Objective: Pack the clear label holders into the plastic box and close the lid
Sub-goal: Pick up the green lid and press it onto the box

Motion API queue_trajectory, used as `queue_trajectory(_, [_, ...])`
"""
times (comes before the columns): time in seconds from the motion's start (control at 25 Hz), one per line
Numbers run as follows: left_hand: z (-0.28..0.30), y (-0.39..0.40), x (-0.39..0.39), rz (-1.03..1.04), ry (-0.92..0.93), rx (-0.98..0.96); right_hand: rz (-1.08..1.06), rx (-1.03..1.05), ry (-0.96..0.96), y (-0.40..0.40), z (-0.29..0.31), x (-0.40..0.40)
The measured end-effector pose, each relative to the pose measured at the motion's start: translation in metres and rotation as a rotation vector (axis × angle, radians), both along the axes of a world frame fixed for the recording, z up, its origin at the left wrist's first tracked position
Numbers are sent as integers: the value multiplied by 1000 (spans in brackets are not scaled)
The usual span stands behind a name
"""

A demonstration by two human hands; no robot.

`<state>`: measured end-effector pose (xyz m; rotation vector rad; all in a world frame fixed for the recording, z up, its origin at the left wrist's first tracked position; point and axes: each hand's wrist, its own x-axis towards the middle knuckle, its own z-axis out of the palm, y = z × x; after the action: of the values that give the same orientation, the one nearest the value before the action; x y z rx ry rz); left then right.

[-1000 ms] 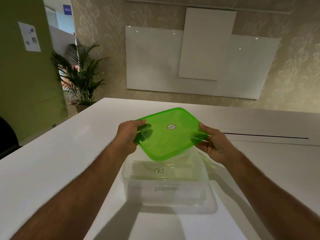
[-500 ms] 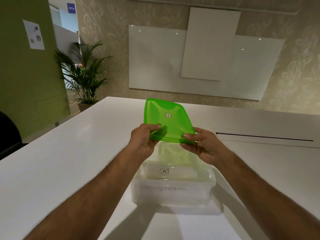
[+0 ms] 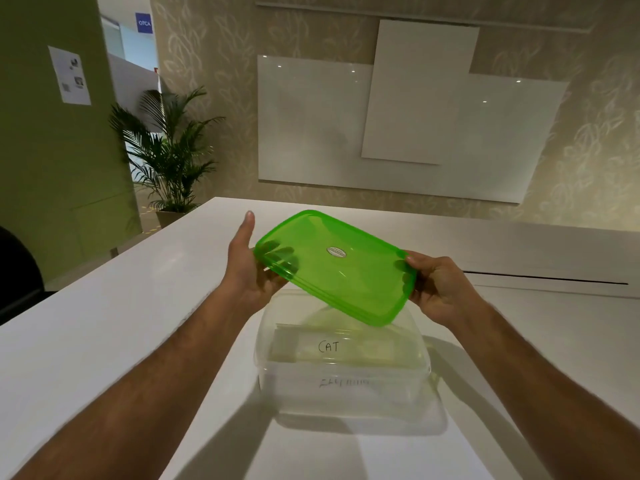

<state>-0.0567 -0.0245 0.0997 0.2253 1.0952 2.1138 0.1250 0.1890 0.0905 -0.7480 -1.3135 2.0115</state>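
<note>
Gripping green lid (image 3: 334, 266) at frame centre: left hand (image 3: 247, 268), right hand (image 3: 438, 289) pinch opposite ends, tilted above open clear box (image 3: 341, 386) holding "CAT" label holder (image 3: 343, 348) on white table (image 3: 104, 323).

The tilted green lid (image 3: 334, 266) overhangs the box (image 3: 343, 382) mouth; table (image 3: 104, 323) around lies open.

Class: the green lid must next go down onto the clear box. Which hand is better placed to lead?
Probably the right hand: it grips the green lid at its lower end, nearest the clear box. The left hand holds the raised end.
</note>
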Motion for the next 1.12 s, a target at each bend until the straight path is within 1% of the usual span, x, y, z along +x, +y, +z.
queue_trajectory(0.12, [-2,-7,-8,-34,44,-73,-39,-16,-17,5,-3,1])
queue_trajectory(0.2, [-4,-8,-10,-27,130,-200,-37,-38,-31,7,-5,1])
queue_trajectory(0.28, [-7,-7,-11,10,301,-358,8,-59,-40,4,-6,3])
queue_trajectory(0.36, [-9,-6,-10,74,475,-475,-1,-37,-56,0,-7,3])
queue_trajectory(0.44, [-12,-5,-10,128,633,-535,-65,30,-66,-1,-10,2])
queue_trajectory(0.52, [-15,-5,-11,164,737,-550,-100,54,-62,-2,-12,0])
queue_trajectory(0.8, [-23,-4,-14,261,905,-652,-85,161,-92,-10,-20,0])
queue_trajectory(1.12, [-42,-3,-18,268,972,-700,-96,199,-145,-16,-30,2])
